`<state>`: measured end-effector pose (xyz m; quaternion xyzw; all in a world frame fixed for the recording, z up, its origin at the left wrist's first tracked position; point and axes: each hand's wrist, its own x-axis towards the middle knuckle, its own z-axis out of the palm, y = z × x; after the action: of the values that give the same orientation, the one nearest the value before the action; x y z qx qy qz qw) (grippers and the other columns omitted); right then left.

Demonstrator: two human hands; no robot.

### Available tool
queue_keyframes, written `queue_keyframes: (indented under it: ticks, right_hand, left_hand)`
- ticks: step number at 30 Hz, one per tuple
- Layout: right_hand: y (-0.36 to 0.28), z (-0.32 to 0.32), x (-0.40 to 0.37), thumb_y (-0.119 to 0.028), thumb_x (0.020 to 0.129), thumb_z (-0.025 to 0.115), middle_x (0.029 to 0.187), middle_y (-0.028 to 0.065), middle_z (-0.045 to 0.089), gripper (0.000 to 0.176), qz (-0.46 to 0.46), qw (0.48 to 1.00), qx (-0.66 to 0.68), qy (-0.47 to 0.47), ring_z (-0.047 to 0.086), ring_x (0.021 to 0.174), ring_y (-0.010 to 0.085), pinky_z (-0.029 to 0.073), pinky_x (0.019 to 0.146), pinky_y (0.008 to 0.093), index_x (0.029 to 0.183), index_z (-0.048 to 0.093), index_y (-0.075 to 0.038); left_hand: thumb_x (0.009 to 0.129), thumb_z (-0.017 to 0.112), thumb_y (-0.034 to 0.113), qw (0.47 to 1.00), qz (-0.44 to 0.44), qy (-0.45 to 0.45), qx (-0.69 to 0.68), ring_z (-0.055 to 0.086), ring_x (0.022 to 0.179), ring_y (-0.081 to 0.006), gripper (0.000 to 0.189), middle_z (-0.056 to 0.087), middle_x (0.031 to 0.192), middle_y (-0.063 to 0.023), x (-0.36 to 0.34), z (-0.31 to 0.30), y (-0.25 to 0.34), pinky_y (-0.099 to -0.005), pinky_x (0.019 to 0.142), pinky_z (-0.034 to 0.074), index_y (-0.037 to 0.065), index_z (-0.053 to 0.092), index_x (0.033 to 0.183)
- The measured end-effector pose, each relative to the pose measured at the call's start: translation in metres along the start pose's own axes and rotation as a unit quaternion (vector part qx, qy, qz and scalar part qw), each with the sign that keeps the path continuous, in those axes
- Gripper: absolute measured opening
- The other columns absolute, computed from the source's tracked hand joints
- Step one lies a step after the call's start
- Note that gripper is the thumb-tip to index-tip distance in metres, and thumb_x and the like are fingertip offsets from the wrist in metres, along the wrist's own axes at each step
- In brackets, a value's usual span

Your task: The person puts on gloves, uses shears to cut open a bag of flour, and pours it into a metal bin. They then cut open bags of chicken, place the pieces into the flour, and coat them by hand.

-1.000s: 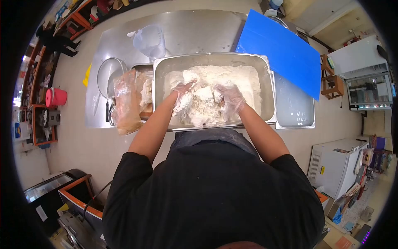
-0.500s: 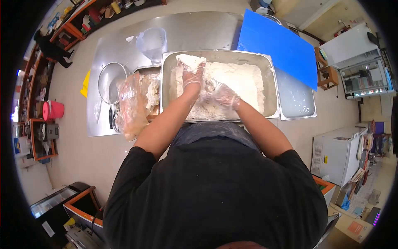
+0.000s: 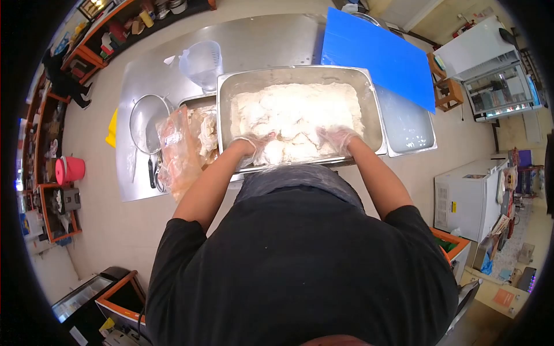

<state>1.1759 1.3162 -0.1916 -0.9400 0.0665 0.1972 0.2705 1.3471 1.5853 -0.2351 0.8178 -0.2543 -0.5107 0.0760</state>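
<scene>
A deep steel pan (image 3: 376,115) holds a thick layer of white flour-like powder (image 3: 306,104). Both of my hands wear clear plastic gloves and are at the pan's near side. My left hand (image 3: 258,145) is in the near left part of the powder, its thumb stretched inward and the other fingers partly buried. My right hand (image 3: 339,138) rests in the powder on the near right, fingers pointing inward and apart. Between them lie lumpy, powder-coated pieces (image 3: 295,149), whose kind I cannot make out. Neither hand visibly grips anything.
Left of the pan are a tray of coated pieces (image 3: 206,130), a plastic bag with pinkish contents (image 3: 175,150), a round strainer (image 3: 134,124) and a clear jug (image 3: 202,62). A blue board (image 3: 378,60) partly covers a pan of liquid (image 3: 407,124) on the right. A person (image 3: 64,81) stands far left.
My left hand has come down from the pan's far left with its white clump and no longer holds it. My right hand has moved a little right. The hands are farther apart.
</scene>
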Motion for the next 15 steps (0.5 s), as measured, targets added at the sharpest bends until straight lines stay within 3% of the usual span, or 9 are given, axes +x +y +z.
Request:
queue_keyframes:
  ticks: [1,3,4,6,7,8,11,12,15]
  right_hand:
    - [0.007,0.006,-0.002,-0.039,0.087,0.062,0.118,0.0144,0.064,0.049,-0.014,0.999,-0.017,-0.042,0.059,0.109,0.0268,0.042,0.098,0.0356,0.124,0.059,-0.007]
    - [0.041,0.046,0.014,-0.035,0.088,0.063,0.127,0.0143,0.059,0.052,-0.151,0.983,-0.09,-0.055,0.056,0.116,0.0259,0.039,0.103,0.0361,0.131,0.052,-0.008]
    - [0.045,0.053,0.017,-0.032,0.089,0.064,0.131,0.0142,0.056,0.054,-0.208,0.97,-0.114,-0.059,0.055,0.119,0.0255,0.037,0.106,0.0364,0.134,0.05,-0.008]
    - [0.009,0.039,0.023,-0.023,0.089,0.066,0.136,0.0138,0.052,0.057,-0.277,0.951,-0.122,-0.066,0.053,0.121,0.0251,0.034,0.11,0.0377,0.139,0.044,-0.009]
    - [-0.013,0.029,0.018,-0.019,0.088,0.067,0.136,0.0137,0.052,0.058,-0.152,0.977,0.129,-0.07,0.053,0.122,0.0252,0.035,0.109,0.038,0.14,0.043,-0.009]
    - [-0.039,0.017,0.007,-0.014,0.086,0.069,0.137,0.0136,0.051,0.06,-0.014,0.926,0.372,-0.072,0.053,0.122,0.0252,0.037,0.108,0.0383,0.14,0.042,-0.008]
    - [-0.107,-0.039,0.002,-0.008,0.081,0.075,0.135,0.0112,0.053,0.071,0.045,0.882,0.464,-0.062,0.053,0.121,0.0223,0.047,0.098,0.0346,0.141,0.039,-0.004]
    - [-0.097,-0.04,-0.007,-0.008,0.081,0.075,0.134,0.0109,0.054,0.07,-0.03,0.835,0.547,-0.052,0.053,0.12,0.0215,0.048,0.096,0.0337,0.141,0.039,-0.003]
    - [-0.081,-0.028,-0.004,-0.01,0.08,0.076,0.131,0.0122,0.055,0.07,-0.146,0.783,0.604,-0.011,0.054,0.118,0.0202,0.047,0.096,0.0324,0.139,0.04,-0.002]
  left_hand:
    - [0.086,0.033,0.078,0.997,-0.007,-0.017,-0.073,0.041,0.135,-0.0285,0.09,0.04,0.147,-0.0199,-0.011,0.002,0.008,-0.037,0.11,0.031,0.012,0.037,0.147]
    - [0.088,0.033,0.076,0.974,-0.02,-0.047,-0.219,0.041,0.135,-0.0233,0.086,0.042,0.147,-0.0171,-0.042,-0.002,0.034,-0.0351,0.108,0.032,0.012,0.04,0.145]
    - [0.092,0.042,0.066,0.949,0.063,-0.087,-0.297,0.04,0.135,-0.0205,0.072,0.047,0.145,-0.0121,-0.033,0.001,0.031,-0.0351,0.108,0.032,0.014,0.047,0.142]
    - [0.089,0.051,0.059,0.938,0.086,-0.069,-0.33,0.04,0.135,-0.022,0.07,0.047,0.144,-0.0129,-0.028,-0.003,0.035,-0.0355,0.108,0.032,0.012,0.047,0.141]
    - [0.088,0.055,0.056,0.931,0.098,-0.06,-0.347,0.04,0.135,-0.0227,0.07,0.047,0.144,-0.0133,-0.026,-0.004,0.038,-0.0357,0.108,0.032,0.01,0.048,0.14]
    - [0.087,0.059,0.053,0.923,0.108,-0.052,-0.365,0.04,0.135,-0.0235,0.069,0.047,0.144,-0.0138,-0.025,-0.003,0.042,-0.0358,0.108,0.032,0.009,0.048,0.139]
    - [0.083,0.071,0.043,0.898,0.122,-0.044,-0.421,0.04,0.135,-0.0256,0.07,0.047,0.143,-0.015,-0.024,0.016,0.042,-0.0363,0.109,0.033,0.006,0.049,0.138]
    - [0.076,0.079,0.04,0.891,0.125,-0.004,-0.436,0.047,0.129,-0.0279,0.077,0.053,0.136,-0.0187,-0.021,0.017,0.041,-0.0368,0.104,0.038,-0.003,0.05,0.133]
    - [0.074,0.08,0.04,0.97,0.083,0.147,-0.173,0.05,0.125,-0.0303,0.083,0.054,0.132,-0.0215,-0.011,0.004,0.039,-0.0362,0.104,0.039,-0.006,0.045,0.134]
